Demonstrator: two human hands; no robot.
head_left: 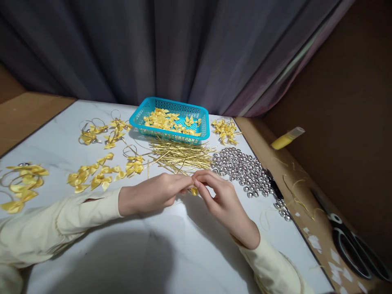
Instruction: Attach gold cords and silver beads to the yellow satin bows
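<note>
Fingers of our left hand [153,193] and right hand [221,196] pinch one small yellow satin bow [194,190] together, steadying it, just before the turquoise plastic mesh basket [170,130].

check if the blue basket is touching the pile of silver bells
Apart. The head view shows bare white table and gold wires between the blue basket and the pile of silver bells.

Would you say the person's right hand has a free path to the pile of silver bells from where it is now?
Probably yes. The right hand is beside the silver bells, with only bare white tabletop between. However, its fingertips pinch a small yellow piece together with the left hand.
</note>
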